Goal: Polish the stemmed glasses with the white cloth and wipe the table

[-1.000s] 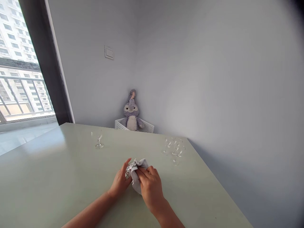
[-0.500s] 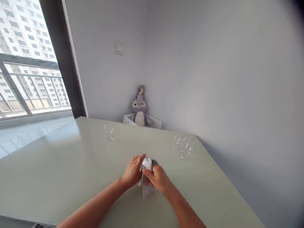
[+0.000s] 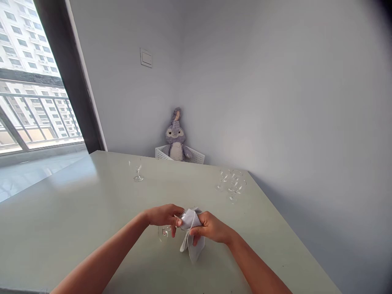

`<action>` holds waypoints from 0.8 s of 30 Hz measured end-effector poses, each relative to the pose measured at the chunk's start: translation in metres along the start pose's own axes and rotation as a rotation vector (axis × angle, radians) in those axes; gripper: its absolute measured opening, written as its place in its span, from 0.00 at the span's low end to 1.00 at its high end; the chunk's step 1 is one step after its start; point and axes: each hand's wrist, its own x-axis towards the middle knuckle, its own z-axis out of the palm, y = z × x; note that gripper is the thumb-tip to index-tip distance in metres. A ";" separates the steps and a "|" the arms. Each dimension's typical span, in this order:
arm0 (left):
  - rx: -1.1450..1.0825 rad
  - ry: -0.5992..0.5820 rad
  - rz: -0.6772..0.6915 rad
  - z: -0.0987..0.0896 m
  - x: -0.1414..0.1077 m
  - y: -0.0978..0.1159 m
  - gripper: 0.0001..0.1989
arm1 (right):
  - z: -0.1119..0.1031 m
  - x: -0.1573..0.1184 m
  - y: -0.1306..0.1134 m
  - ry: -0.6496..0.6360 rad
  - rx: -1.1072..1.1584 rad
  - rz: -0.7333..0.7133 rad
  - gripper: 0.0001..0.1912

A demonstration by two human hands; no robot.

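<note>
Glass (image 3: 184, 221): stem mostly hidden | left hand (image 3: 165, 215): grip around it | right hand (image 3: 212, 229): grip closed on cloth (image 3: 196, 246), fingertips partly hidden

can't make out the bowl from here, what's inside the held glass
Part of the cloth is inside the glass, showing through its bowl. The left hand covers some of the glass, so what is there can't be seen.

On your table (image 3: 147, 196): lone glass (image 3: 138, 178) near far edge, toward far-left corner; glass cluster (image 3: 234, 185) by far-right corner. Behind far edge: basket (image 3: 198, 157), plush toy (image 3: 175, 141) in it. Nearer you, between those: held glass (image 3: 184, 221), cloth (image 3: 195, 245) partly inside.
</note>
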 end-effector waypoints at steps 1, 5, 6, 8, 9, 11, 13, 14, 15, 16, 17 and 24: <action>0.025 0.047 0.002 0.001 0.000 0.001 0.19 | 0.000 0.002 0.002 0.037 0.034 0.005 0.14; 0.475 0.610 0.071 0.017 0.005 0.003 0.23 | 0.006 0.014 0.013 0.326 0.311 0.000 0.19; 0.584 0.681 0.096 0.020 0.007 0.003 0.23 | 0.008 0.015 0.014 0.347 0.349 -0.011 0.20; 0.672 0.691 0.109 0.020 0.007 0.004 0.21 | 0.010 0.011 0.010 0.302 0.301 -0.039 0.17; 0.643 0.644 0.093 0.017 0.005 0.005 0.21 | 0.010 0.007 0.006 0.250 0.227 -0.055 0.15; 0.478 0.430 0.064 0.010 0.000 0.008 0.22 | 0.007 -0.003 -0.003 0.126 0.059 -0.077 0.10; 0.299 0.173 0.057 0.005 -0.005 0.011 0.20 | 0.002 -0.011 -0.008 0.030 -0.034 -0.068 0.06; 0.265 0.115 0.057 0.004 -0.007 0.012 0.20 | 0.000 -0.012 -0.009 0.009 -0.042 -0.055 0.06; 0.291 0.142 0.057 0.005 -0.008 0.014 0.20 | -0.002 -0.012 -0.008 0.014 -0.026 -0.038 0.06; 0.377 0.247 0.056 0.007 -0.008 0.016 0.20 | -0.003 -0.010 -0.006 0.049 0.017 -0.022 0.07; 0.503 0.391 0.064 0.010 -0.007 0.018 0.19 | -0.003 -0.007 -0.004 0.106 0.083 -0.017 0.09; 0.811 0.708 0.112 0.020 -0.005 0.021 0.15 | 0.013 0.001 -0.003 0.307 0.286 -0.100 0.20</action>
